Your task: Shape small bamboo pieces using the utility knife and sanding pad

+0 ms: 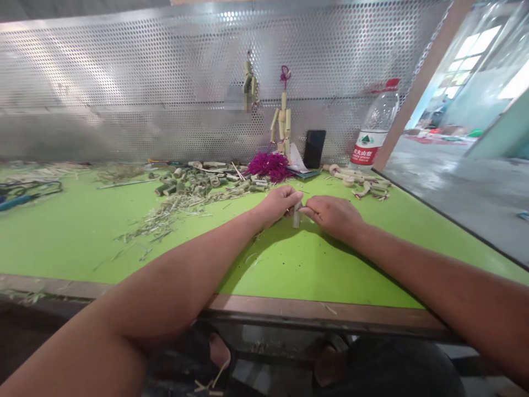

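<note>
My left hand [279,202] pinches a short piece of bamboo [296,219], which stands roughly upright just above the green table. Close beside it on the right, my right hand [334,214] is closed, its thumb and forefinger reaching to the upper part of the bamboo. Whatever the right fingers grip there is too small and hidden to make out. Behind my hands lies a bundle of magenta cord [269,166]. Cut bamboo pieces [194,181] and pale shavings [163,218] are scattered to the left.
A jointed bamboo figure [283,122] hangs against the perforated metal panel [144,77]. A dark phone [314,149] leans there, near a water bottle [374,129]. Joined bamboo parts [367,181] lie at right. Blue-handled pliers [19,202] rest far left on the green table [264,275].
</note>
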Demonstrator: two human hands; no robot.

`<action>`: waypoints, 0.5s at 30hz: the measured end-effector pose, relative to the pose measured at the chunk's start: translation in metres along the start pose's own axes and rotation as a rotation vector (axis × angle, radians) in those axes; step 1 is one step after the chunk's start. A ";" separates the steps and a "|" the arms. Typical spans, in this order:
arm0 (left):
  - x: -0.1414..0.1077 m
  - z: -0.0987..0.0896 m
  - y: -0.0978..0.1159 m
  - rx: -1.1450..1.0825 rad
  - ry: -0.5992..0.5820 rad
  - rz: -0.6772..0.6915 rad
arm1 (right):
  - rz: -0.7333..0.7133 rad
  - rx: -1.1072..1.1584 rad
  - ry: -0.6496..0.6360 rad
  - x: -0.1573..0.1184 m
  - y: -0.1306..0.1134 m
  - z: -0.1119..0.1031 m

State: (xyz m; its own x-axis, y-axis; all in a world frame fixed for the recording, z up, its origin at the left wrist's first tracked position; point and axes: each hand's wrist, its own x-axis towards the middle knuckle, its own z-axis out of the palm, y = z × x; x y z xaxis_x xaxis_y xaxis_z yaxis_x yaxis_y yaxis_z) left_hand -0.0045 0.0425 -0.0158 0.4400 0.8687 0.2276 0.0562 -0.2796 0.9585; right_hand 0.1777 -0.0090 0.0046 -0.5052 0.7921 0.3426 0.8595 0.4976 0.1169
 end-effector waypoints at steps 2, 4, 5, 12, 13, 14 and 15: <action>0.001 0.000 -0.001 0.005 0.011 0.003 | 0.051 0.010 0.054 0.001 0.001 0.000; 0.001 0.001 0.000 0.000 0.018 0.000 | 0.043 0.017 0.053 0.002 0.001 0.000; 0.000 0.002 0.001 -0.002 0.017 -0.001 | 0.033 0.024 0.040 0.003 0.001 -0.001; -0.004 0.004 0.007 0.002 0.002 -0.021 | -0.043 0.022 -0.075 0.004 -0.002 -0.006; -0.004 0.004 0.008 0.007 0.000 -0.027 | -0.060 0.012 -0.106 0.004 -0.003 -0.006; -0.005 0.004 0.009 0.010 0.002 -0.035 | -0.088 0.001 -0.140 0.004 -0.004 -0.005; -0.005 0.004 0.009 0.011 0.007 -0.044 | -0.124 -0.012 -0.173 0.004 -0.005 -0.004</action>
State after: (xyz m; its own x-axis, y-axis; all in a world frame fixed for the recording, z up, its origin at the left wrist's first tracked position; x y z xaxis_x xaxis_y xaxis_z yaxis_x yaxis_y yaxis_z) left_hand -0.0028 0.0342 -0.0085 0.4306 0.8830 0.1869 0.0850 -0.2458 0.9656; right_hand 0.1718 -0.0102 0.0093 -0.6118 0.7746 0.1602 0.7905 0.5914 0.1596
